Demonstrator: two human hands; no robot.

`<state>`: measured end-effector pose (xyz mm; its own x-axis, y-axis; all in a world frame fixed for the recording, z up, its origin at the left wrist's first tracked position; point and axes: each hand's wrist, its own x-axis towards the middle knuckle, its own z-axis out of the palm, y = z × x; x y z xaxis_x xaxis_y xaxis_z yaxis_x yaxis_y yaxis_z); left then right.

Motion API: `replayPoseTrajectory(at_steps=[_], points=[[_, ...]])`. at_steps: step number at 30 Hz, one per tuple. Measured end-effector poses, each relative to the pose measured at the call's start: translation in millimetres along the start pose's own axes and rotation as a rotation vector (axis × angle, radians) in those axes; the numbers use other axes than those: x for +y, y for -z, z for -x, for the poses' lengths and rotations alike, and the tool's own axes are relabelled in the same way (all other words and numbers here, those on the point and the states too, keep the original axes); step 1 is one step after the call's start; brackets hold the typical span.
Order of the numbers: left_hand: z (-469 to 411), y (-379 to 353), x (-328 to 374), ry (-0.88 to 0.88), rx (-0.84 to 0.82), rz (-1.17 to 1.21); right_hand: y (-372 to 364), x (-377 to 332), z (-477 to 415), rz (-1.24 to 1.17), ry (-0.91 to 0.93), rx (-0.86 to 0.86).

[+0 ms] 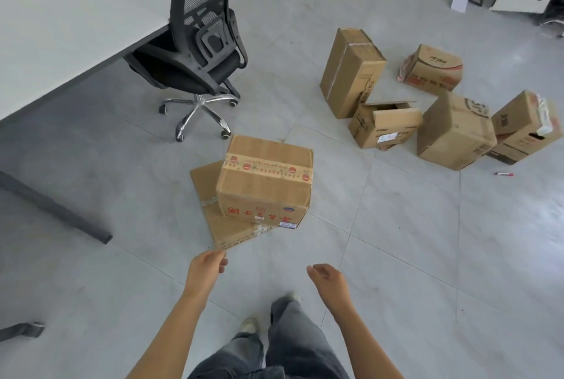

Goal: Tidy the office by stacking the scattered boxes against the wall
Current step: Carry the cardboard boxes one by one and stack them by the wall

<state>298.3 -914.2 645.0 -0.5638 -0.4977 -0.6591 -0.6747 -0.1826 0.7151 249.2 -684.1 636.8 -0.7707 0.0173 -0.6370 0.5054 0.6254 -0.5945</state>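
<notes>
A taped box (265, 180) sits on a flatter box (225, 230) on the tiled floor (396, 256), set toward that lower box's far right corner and overhanging its right edge. The left hand (207, 269) reaches to the lower box's near corner with loosely curled fingers holding nothing; whether they touch the cardboard cannot be told. The right hand (329, 281) hovers apart to the right, fingers relaxed and empty.

Just beyond the pair stands a black office chair (201, 52), pushed partly under a white desk (70, 18) whose dark foot bar (55, 207) runs along the floor to the left. Well to the right lie more boxes: a tall box (351, 70), an open box (381, 127), a printed box (433, 70) and a large box (454, 131). A red marker (504, 174) lies near them.
</notes>
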Motion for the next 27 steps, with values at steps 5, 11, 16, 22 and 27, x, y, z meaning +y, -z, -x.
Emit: replayPoseTrajectory(at_steps=[5, 11, 16, 22, 27], points=[[-52.2, -19.1, 33.3, 0.052, 0.099, 0.029, 16.6, -32.7, -71.4, 0.018, -0.016, -0.078], [-116.1, -59.2, 96.4, 0.066, 0.17, -0.03, 54.1, -87.1, -175.5, 0.076, 0.01, -0.126], [-166.9, -85.9, 131.7, 0.074, 0.211, -0.099, 71.3, -118.7, -242.6, 0.136, -0.039, -0.156], [-232.1, -94.8, 139.6, 0.113, 0.21, -0.237, 55.7, -123.8, -307.2, 0.143, -0.188, -0.173], [-303.2, -93.3, 124.5, 0.144, 0.175, -0.36, 23.8, -107.2, -354.2, 0.059, -0.33, -0.155]])
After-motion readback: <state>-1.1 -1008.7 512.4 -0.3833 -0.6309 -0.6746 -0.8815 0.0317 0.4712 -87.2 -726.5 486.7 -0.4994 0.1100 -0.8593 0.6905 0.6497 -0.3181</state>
